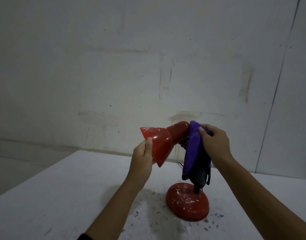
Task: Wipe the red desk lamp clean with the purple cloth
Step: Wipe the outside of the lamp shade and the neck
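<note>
Your left hand (143, 154) grips the rim of the lamp (161, 143) shade. Your right hand (215, 143) clutches the cloth (192, 149), pressing it against the shade's back; the lamp stands on the speckled table (62, 196), near its right edge.

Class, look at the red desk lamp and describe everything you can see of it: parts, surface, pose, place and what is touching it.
The red desk lamp has a glossy cone shade, a dark neck and a round red base standing on the white table. Shade and base carry white flecks. The shade tilts down to the left. The left hand holds its rim; the right hand presses the purple cloth against the shade's rear cap, the cloth hanging over the neck.
</note>
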